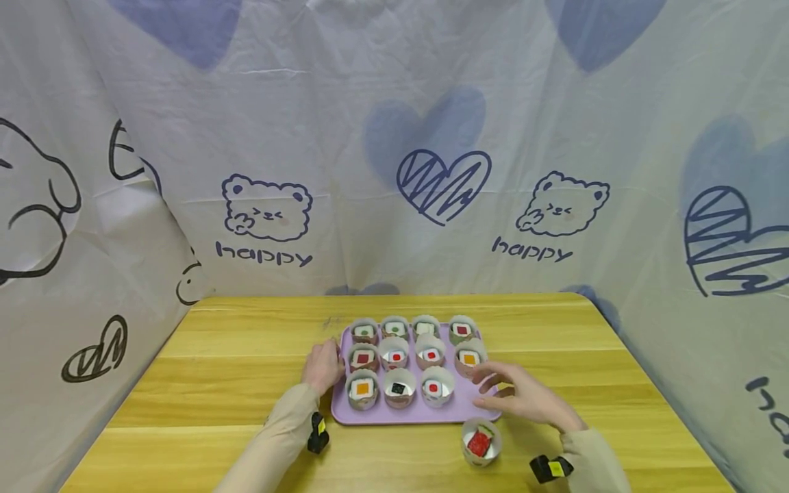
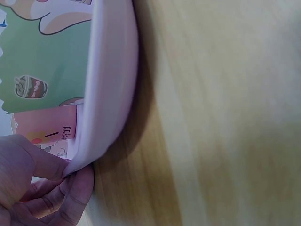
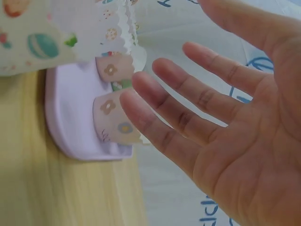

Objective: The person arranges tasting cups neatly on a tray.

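A lilac tray [image 1: 459,409] holds several paper baking cups in rows, each with a small cake-like piece inside, mostly white with a coloured top. My left hand [image 1: 323,368] is at the tray's left side; in the left wrist view its thumb and fingers pinch the tray rim [image 2: 110,80]. Over the tray's right front part hovers my right hand [image 1: 524,397], fingers spread and nothing in them. Just outside the front edge, below that hand, a paper cup [image 1: 471,428] with a red and green piece stands on the table. The right wrist view shows this patterned cup [image 3: 42,44] close up.
The tray sits on a yellow wood-grain table [image 1: 246,342]. A white cloth [image 1: 351,226] printed with hearts and bears hangs behind the table and along both sides. Near the right hand, an orange-topped cup [image 1: 459,366] stands at the tray's right edge.
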`<state>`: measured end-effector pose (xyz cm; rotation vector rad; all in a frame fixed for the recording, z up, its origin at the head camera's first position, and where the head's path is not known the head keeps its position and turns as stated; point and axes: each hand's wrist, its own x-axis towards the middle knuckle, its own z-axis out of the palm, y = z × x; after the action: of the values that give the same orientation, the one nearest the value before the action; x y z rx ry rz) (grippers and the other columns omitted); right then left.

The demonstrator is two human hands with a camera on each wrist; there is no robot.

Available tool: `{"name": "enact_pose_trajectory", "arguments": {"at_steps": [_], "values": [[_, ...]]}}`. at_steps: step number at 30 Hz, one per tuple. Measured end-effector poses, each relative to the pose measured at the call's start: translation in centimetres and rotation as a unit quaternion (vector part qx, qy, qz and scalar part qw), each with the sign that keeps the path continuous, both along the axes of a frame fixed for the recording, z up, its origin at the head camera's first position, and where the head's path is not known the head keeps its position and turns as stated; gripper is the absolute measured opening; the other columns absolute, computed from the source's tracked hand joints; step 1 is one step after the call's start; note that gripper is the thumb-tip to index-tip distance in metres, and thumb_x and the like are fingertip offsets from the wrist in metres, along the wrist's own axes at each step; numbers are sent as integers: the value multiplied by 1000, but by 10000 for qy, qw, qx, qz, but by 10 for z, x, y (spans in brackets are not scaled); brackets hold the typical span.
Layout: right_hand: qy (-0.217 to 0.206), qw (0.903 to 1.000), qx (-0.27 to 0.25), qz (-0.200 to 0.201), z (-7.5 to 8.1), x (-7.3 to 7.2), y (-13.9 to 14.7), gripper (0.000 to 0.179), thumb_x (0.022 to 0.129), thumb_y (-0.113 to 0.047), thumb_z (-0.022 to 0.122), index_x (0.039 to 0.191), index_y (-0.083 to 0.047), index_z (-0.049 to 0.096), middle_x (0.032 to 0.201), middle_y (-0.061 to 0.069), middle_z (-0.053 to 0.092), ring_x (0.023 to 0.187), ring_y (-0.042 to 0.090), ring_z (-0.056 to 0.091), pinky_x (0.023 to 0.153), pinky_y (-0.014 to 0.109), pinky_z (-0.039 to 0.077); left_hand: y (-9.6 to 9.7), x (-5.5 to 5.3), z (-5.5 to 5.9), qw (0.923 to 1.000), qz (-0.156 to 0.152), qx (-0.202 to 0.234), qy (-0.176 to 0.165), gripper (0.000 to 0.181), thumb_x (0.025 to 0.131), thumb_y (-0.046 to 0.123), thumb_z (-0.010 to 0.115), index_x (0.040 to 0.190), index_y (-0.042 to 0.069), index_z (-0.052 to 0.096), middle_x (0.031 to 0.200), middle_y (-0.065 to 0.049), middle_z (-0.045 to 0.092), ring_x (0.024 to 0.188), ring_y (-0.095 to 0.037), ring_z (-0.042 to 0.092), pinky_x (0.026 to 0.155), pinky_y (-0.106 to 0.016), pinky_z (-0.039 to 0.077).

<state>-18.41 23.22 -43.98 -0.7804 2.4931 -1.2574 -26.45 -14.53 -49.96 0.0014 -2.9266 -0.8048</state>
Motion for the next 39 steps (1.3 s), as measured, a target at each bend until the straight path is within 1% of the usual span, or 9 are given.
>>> {"name": "enact_pose_trajectory", "arguments": {"at_steps": [5,8,11,14,18,22,29,33,39], "values": [[-316,9994,-57,91,-5,8,9,49,95,-25,69,135,0,55,125,26,61,111,36,62,88,28,56,0,0,-1,10000,3,-29,1,6,87,3,65,83,2,60,76,-14,63,68,-25,60,61,-37,52],[-414,9990,-10,181,-10,12,15,53,94,-24,70,136,3,53,126,26,61,112,34,62,88,27,56,0,1,-1,10000,-6,-48,13,6,87,3,65,84,1,60,76,-14,63,68,-25,60,61,-38,51],[-583,9979,-88,267,-16,15,19,57,93,-23,72,138,4,50,128,27,59,112,31,61,90,30,56,0,1,0,10000,-5,-40,11,6,87,3,64,84,1,60,77,-14,63,68,-26,61,61,-38,52],[-714,9962,-296,404,-22,18,21,60,91,-19,74,139,6,48,129,29,56,111,26,62,91,33,57,0,1,-1,10000,-13,-41,11,7,87,3,64,83,1,60,77,-14,63,68,-26,60,61,-38,51],[-783,9936,-609,543,-30,23,23,64,88,-16,77,139,7,46,129,30,55,111,16,61,91,32,57,0,1,-1,10000,-32,-48,13,6,87,4,64,83,1,60,77,-14,63,68,-26,60,61,-38,51],[-893,9911,-816,555,-38,26,21,67,85,-13,79,140,7,45,129,28,56,112,13,61,91,27,56,-1,1,-1,10000,-45,-42,25,5,87,4,65,85,0,61,77,-14,64,69,-26,61,62,-38,52],[-899,9920,-776,421,-50,30,15,68,84,-14,80,141,5,46,135,26,56,115,14,61,96,20,51,-1,1,-2,9997,-87,-86,226,5,85,2,65,83,1,61,75,-14,64,69,-28,63,62,-40,52],[-1097,9906,-771,277,-52,33,13,71,84,-17,81,142,2,46,139,25,55,117,8,61,97,17,48,-1,1,-2,9996,-92,-82,240,5,86,2,65,82,1,61,75,-14,64,68,-28,63,62,-40,52],[-1243,9880,-862,319,-56,36,10,74,83,-17,81,144,1,44,145,26,51,121,-2,56,99,14,45,0,2,-1,9997,-63,-43,244,6,86,2,65,82,1,61,75,-14,64,69,-28,63,62,-40,52]]}}
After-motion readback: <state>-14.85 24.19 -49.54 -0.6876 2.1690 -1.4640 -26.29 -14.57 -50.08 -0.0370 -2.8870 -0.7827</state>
